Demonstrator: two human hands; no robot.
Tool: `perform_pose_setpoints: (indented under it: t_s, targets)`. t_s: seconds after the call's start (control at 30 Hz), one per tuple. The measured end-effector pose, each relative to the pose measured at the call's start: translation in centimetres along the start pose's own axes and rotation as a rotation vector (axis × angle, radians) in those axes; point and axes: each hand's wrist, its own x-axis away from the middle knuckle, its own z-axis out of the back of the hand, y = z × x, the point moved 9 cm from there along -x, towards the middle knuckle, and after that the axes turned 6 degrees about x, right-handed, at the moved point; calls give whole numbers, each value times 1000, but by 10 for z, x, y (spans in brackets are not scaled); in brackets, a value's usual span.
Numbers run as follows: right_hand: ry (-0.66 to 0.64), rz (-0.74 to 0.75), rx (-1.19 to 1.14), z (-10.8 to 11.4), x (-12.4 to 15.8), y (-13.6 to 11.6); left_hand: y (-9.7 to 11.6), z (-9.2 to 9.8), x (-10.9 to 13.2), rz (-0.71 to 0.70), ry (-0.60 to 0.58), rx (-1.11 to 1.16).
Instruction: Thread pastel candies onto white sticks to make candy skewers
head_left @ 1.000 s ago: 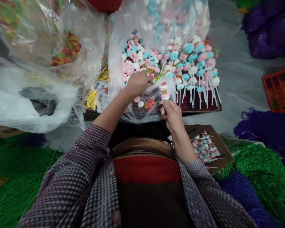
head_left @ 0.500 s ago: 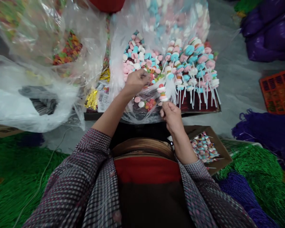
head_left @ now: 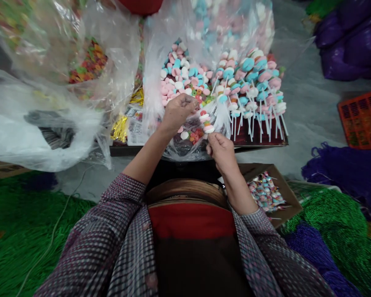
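My right hand (head_left: 222,152) pinches the white stick of a candy skewer (head_left: 206,122) that carries several pink, white and red sweets. My left hand (head_left: 177,112) is closed in a pinch right at the skewer's top end, over an open clear plastic bag (head_left: 156,74) of loose pink, blue and white candies (head_left: 181,76). What the left fingers hold is too small to make out. Just right of the hands lies a row of finished candy skewers (head_left: 253,90) on a dark red tray (head_left: 259,138).
Clear bags with mixed coloured candies (head_left: 88,62) lie at the left. A cardboard box of wrapped skewers (head_left: 266,192) sits by my right elbow. Green (head_left: 336,222) and purple (head_left: 343,169) bead heaps cover the floor; an orange crate (head_left: 361,117) stands at right.
The left hand has drawn back from the loose candies toward the skewer's tip. The right hand tilted the skewer leftward to meet it.
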Motion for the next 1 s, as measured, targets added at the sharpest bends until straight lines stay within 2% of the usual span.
perform_pose_setpoints:
  t_s: [0.3, 0.43, 0.6, 0.73, 0.9, 1.0]
  targets:
    - [-56, -18, -37, -6, 4, -8, 8, -3, 20, -183, -111, -149]
    - [-65, 11, -48, -5, 2, -8, 12, -11, 28, -123, -177, -60]
    - [-69, 30, -54, -5, 1, -8, 9, -15, 32, 49, -102, 60]
    - [-11, -25, -98, 0, 5, 2, -1, -26, 41, 122, -120, 157]
    - [19, -22, -99, 0, 9, 8, -5, -39, 53, 101, -153, 185]
    - [53, -2, -118, 3, 4, 1, 13, -23, 50, -2, -132, 3]
